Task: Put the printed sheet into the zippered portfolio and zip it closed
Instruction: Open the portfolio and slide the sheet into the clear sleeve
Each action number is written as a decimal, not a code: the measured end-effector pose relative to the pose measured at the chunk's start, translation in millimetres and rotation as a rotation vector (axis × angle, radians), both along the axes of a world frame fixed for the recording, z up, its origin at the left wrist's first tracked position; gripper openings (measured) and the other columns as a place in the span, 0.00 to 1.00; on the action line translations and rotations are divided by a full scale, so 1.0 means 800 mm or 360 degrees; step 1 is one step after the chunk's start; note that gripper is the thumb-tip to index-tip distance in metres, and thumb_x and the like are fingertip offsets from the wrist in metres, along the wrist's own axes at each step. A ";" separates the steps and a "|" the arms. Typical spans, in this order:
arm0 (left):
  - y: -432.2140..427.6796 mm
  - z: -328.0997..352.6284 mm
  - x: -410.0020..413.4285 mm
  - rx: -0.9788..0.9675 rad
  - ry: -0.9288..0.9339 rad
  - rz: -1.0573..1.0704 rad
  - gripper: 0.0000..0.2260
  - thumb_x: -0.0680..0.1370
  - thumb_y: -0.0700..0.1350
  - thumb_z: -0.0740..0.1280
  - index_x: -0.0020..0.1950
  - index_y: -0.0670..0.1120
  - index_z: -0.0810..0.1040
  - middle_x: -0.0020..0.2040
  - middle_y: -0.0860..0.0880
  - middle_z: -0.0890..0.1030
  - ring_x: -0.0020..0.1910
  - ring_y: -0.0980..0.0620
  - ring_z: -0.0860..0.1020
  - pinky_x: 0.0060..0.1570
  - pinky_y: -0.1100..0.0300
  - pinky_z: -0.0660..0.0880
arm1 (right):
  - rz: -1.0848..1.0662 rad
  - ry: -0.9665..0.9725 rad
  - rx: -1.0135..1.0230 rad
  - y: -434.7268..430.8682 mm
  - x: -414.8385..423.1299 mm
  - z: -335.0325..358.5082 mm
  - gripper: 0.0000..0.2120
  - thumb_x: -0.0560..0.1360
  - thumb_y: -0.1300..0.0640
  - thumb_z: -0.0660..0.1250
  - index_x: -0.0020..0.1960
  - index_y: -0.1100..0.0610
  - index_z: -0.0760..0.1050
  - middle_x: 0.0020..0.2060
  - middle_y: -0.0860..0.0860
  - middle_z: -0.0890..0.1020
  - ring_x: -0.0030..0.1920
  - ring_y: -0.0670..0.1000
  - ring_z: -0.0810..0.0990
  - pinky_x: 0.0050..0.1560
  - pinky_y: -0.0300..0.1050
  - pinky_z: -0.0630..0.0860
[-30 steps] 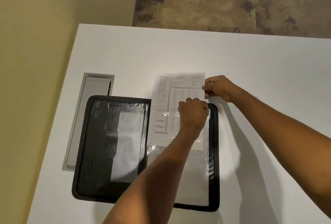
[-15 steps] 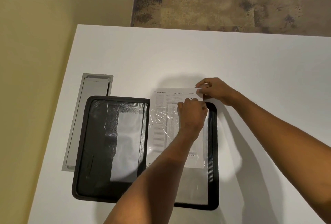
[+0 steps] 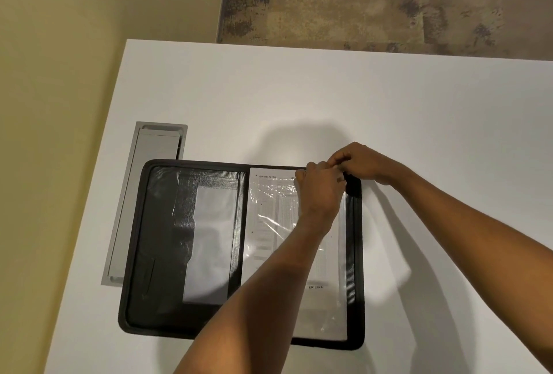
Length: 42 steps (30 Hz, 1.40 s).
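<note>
Grip: both hands are met at the far right corner of the portfolio [image 3: 191,242]. Left hand [image 3: 321,191] is laid knuckles-up over the top of the sheet [image 3: 269,224], fingers curled; what it pinches cannot be told. Right hand [image 3: 363,164] is closed in a pinch just beyond the left, touching it, at the sheet's top edge; the pinched item is hidden by the fingers.

Sheet: printed, seen lying flat under a clear sleeve [image 3: 335,311] on the portfolio's right half, extending from the grip toward the person. Glare streaks are seen on the plastic just below the grip. Print is too small to be read.

Portfolio: black, opened flat on the white worktop [image 3: 299,98], zipper border unzipped all round. Its left half, well to the left of the grip, is fitted with dark pockets; a pale insert [image 3: 209,248] is held there.

Grey hatch [image 3: 146,194]: set into the worktop, further left of the grip, partly overlapped by the portfolio's left edge.

Carpet [image 3: 374,5]: seen beyond the worktop's far edge.
</note>
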<state>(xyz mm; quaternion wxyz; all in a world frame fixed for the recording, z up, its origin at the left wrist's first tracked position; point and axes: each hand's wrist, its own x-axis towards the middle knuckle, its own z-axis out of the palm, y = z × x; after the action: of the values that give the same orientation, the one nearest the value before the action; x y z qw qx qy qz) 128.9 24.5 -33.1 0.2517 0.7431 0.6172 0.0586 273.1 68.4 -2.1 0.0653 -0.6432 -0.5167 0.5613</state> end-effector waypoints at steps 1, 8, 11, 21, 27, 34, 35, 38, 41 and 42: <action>-0.001 0.002 0.001 0.0034 0.0025 -0.0030 0.09 0.76 0.46 0.64 0.39 0.55 0.81 0.37 0.54 0.76 0.45 0.48 0.74 0.46 0.53 0.60 | 0.0029 0.0005 -0.0006 -0.004 0.000 0.000 0.20 0.73 0.73 0.61 0.50 0.57 0.87 0.47 0.52 0.88 0.46 0.46 0.84 0.51 0.42 0.80; -0.005 -0.001 -0.002 0.0049 -0.0061 -0.0031 0.09 0.76 0.42 0.67 0.44 0.54 0.85 0.39 0.52 0.74 0.45 0.49 0.71 0.47 0.56 0.56 | 0.0193 0.0041 -0.0129 -0.022 0.001 0.001 0.22 0.71 0.73 0.59 0.45 0.52 0.86 0.40 0.46 0.86 0.42 0.43 0.80 0.49 0.42 0.75; -0.004 -0.005 -0.004 -0.0011 -0.0098 -0.0018 0.09 0.77 0.44 0.68 0.49 0.55 0.87 0.42 0.52 0.76 0.47 0.50 0.73 0.51 0.55 0.63 | 0.0338 0.0136 -0.0180 -0.023 0.000 0.012 0.16 0.74 0.70 0.66 0.48 0.51 0.85 0.35 0.40 0.83 0.38 0.39 0.79 0.46 0.34 0.73; 0.040 0.008 -0.028 -0.0430 -0.0402 -0.0093 0.03 0.73 0.49 0.73 0.41 0.52 0.86 0.42 0.53 0.83 0.46 0.51 0.82 0.55 0.46 0.70 | 0.0156 0.0167 0.0255 -0.045 -0.001 -0.006 0.11 0.68 0.72 0.74 0.47 0.65 0.75 0.39 0.59 0.77 0.37 0.46 0.72 0.42 0.43 0.71; 0.057 0.022 -0.044 -0.0448 -0.0487 -0.0365 0.03 0.73 0.47 0.73 0.41 0.53 0.87 0.34 0.57 0.80 0.39 0.55 0.77 0.55 0.49 0.72 | -0.0046 0.0210 0.0346 -0.056 -0.007 -0.014 0.09 0.67 0.63 0.76 0.43 0.60 0.77 0.38 0.61 0.77 0.38 0.49 0.73 0.43 0.47 0.71; 0.067 0.016 -0.072 -0.0491 -0.0254 -0.0599 0.07 0.78 0.55 0.71 0.54 0.60 0.86 0.40 0.61 0.78 0.48 0.54 0.77 0.59 0.47 0.65 | -0.0010 -0.0117 0.0439 -0.063 -0.005 -0.025 0.07 0.71 0.60 0.76 0.49 0.57 0.84 0.41 0.53 0.84 0.41 0.54 0.79 0.45 0.50 0.74; 0.068 0.015 -0.078 -0.0486 -0.0201 -0.0633 0.09 0.78 0.54 0.70 0.57 0.61 0.85 0.41 0.61 0.78 0.51 0.53 0.77 0.59 0.47 0.64 | 0.0003 -0.0155 0.0445 -0.063 -0.005 -0.026 0.09 0.72 0.61 0.75 0.52 0.55 0.85 0.43 0.51 0.85 0.42 0.53 0.80 0.46 0.49 0.76; 0.069 0.013 -0.093 -0.0408 -0.0072 -0.0706 0.12 0.77 0.53 0.71 0.60 0.61 0.83 0.49 0.60 0.83 0.55 0.52 0.78 0.60 0.45 0.65 | 0.0044 -0.0234 0.0500 -0.062 -0.005 -0.030 0.08 0.74 0.61 0.73 0.51 0.52 0.85 0.44 0.49 0.85 0.44 0.51 0.82 0.46 0.48 0.77; 0.072 0.012 -0.107 -0.0304 -0.0049 -0.0648 0.08 0.79 0.50 0.70 0.56 0.57 0.84 0.48 0.58 0.85 0.53 0.52 0.79 0.60 0.47 0.65 | 0.0104 -0.0305 0.0573 -0.061 -0.007 -0.028 0.05 0.74 0.60 0.72 0.47 0.52 0.85 0.44 0.47 0.83 0.45 0.49 0.81 0.47 0.50 0.79; 0.074 0.014 -0.111 -0.0285 -0.0047 -0.0641 0.06 0.79 0.49 0.70 0.53 0.57 0.85 0.45 0.58 0.84 0.51 0.52 0.79 0.59 0.48 0.64 | 0.0127 -0.0345 0.0615 -0.061 -0.008 -0.027 0.04 0.74 0.60 0.72 0.47 0.52 0.85 0.44 0.47 0.83 0.45 0.49 0.81 0.48 0.51 0.79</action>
<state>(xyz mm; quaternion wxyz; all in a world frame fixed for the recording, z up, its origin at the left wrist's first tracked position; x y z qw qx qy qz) 40.4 83.9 -22.0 0.3325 0.8251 0.4553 -0.0370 266.6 19.9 -23.4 0.1090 -0.6543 -0.6437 0.3818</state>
